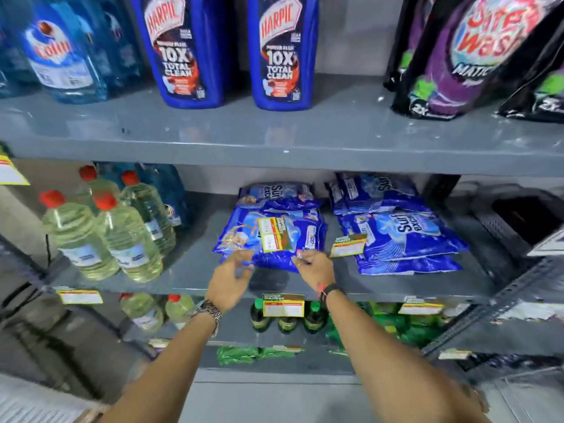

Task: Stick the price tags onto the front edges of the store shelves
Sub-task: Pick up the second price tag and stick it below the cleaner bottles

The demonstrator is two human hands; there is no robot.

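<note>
A stack of loose price tags (pixel 277 234) lies on blue detergent packets (pixel 253 227) on the middle grey shelf (pixel 189 270). A single loose tag (pixel 348 245) leans against the right pile of packets (pixel 406 236). My left hand (pixel 231 277) hovers at the packets' front edge, fingers spread and holding nothing. My right hand (pixel 314 267) is beside it, fingertips pinched on something small that I cannot make out. Stuck tags show on this shelf's front edge: one at the left (pixel 80 297), one at the middle (pixel 283 306), one at the right (pixel 420 307).
Clear bottles with red caps (pixel 100 236) stand left on the middle shelf. The upper shelf (pixel 274 141) carries blue cleaner bottles (pixel 186 47) and purple wash pouches (pixel 470 53). A dark crate (pixel 525 218) sits far right. Green packs (pixel 393 328) fill the lower shelf.
</note>
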